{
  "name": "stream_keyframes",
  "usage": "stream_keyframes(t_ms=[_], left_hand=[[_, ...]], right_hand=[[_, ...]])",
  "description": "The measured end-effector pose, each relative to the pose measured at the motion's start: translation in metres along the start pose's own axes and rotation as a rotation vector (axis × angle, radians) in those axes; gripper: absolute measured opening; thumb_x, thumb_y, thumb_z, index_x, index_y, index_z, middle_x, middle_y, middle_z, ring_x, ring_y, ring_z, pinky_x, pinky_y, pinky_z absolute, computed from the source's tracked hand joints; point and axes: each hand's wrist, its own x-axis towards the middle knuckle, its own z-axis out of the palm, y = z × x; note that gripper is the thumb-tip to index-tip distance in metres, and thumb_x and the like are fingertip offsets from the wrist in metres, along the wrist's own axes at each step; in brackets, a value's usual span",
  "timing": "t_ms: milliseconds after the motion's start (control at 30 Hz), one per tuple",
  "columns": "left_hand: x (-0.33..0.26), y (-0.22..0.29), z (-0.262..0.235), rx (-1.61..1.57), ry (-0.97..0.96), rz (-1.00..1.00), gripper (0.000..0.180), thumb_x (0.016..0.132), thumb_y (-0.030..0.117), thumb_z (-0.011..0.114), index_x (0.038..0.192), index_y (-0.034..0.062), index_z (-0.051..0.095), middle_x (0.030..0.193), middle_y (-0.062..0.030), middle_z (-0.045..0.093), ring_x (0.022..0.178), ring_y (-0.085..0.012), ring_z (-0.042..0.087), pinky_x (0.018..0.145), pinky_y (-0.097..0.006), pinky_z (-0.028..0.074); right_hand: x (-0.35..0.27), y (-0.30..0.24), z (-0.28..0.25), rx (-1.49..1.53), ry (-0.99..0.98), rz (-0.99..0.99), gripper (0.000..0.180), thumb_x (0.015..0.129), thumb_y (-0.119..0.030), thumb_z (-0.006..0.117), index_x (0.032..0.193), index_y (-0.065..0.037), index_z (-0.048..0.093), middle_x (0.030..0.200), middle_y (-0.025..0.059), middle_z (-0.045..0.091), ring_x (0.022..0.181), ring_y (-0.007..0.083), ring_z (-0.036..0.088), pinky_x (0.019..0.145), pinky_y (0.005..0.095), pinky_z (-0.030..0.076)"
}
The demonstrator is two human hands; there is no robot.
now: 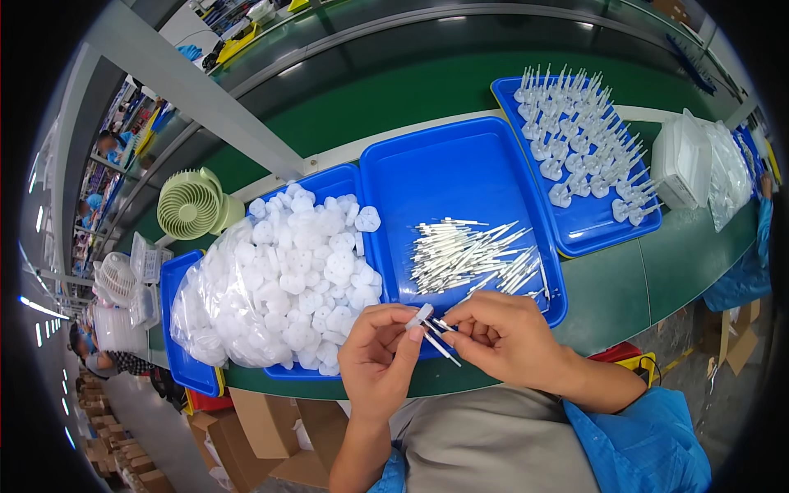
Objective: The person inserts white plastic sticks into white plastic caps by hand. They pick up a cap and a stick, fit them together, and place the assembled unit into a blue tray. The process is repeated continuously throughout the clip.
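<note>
Over the front edge of the middle blue tray, my left hand [378, 361] pinches a small white plastic disc [420, 315] between thumb and fingers. Close against it, my right hand [508, 338] is closed on several thin white rods [442, 348], which stick out toward my left hand. Whether a rod sits in the disc is hidden by my fingers. Beyond my hands, a loose heap of white rods [464, 256] lies in the middle blue tray [444, 156]. To the left, a big pile of white lobed discs [316, 271] spills from a clear plastic bag [218, 308].
At the right, another blue tray [588, 242] holds rows of discs with rods standing up. Beside it are white foam boxes [680, 160] and a plastic bag [727, 177]. A green fan [191, 205] stands at the left. Cardboard boxes [259, 423] lie below the green table [604, 287].
</note>
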Motion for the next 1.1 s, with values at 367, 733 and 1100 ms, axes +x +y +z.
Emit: stream_keyframes(t_ms=[367,733,1100], left_hand=[[-0.0006,-0.0037,-0.0053,0.002,-0.030,0.005,0.020,0.106,-0.010,0.073,0.126,-0.0068,0.071,0.128,-0.0126,0.070,0.115,-0.0189,0.076,0.100,-0.031,0.063],[0.0002,-0.0038,-0.0026,0.098,-0.031,0.061,0.018,0.105,-0.011,0.070,0.122,-0.0090,0.071,0.127,-0.0158,0.069,0.111,-0.0207,0.075,0.099,-0.034,0.061],[0.0013,-0.0011,-0.0066,0.198,-0.105,0.065,0.020,0.101,-0.013,0.074,0.121,-0.0083,0.072,0.126,-0.0137,0.068,0.111,-0.0180,0.073,0.095,-0.031,0.062]], right_hand=[[-0.0014,-0.0005,0.0018,-0.077,0.040,-0.062,0.011,0.099,-0.006,0.083,0.105,-0.004,0.075,0.085,0.0074,0.067,0.062,0.0187,0.065,0.055,0.0341,0.050],[-0.0018,-0.0015,-0.0014,-0.082,-0.023,-0.014,0.012,0.097,-0.005,0.082,0.104,-0.003,0.073,0.085,0.0087,0.068,0.064,0.0204,0.067,0.056,0.0359,0.052],[-0.0023,0.0008,0.0023,-0.038,0.004,-0.028,0.011,0.100,-0.008,0.084,0.102,-0.001,0.075,0.084,0.0082,0.066,0.061,0.0171,0.063,0.055,0.0339,0.048]])
